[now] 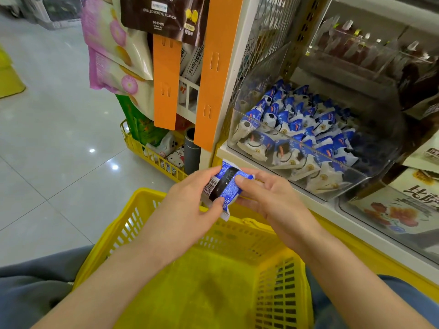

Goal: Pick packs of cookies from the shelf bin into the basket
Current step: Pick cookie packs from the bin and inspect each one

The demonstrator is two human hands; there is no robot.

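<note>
Two hands are holding one cookie pack over the basket's far rim.

Head view: the left hand (pixel 190 198) and right hand (pixel 268 198) are each pinching the same blue cookie pack (pixel 224 184), fingers curled onto its wrapper, at 12 o'clock from the yellow basket (pixel 280 293). The clear shelf bin (pixel 363 184), at 2 o'clock from the hands, is holding many more packs (pixel 308 129). No pack is showing on the basket floor. The carrying step looks nearly finished: next the pack needs drawing toward 6 o'clock, then releasing from both hands, then a reach back to 2 o'clock.
</note>
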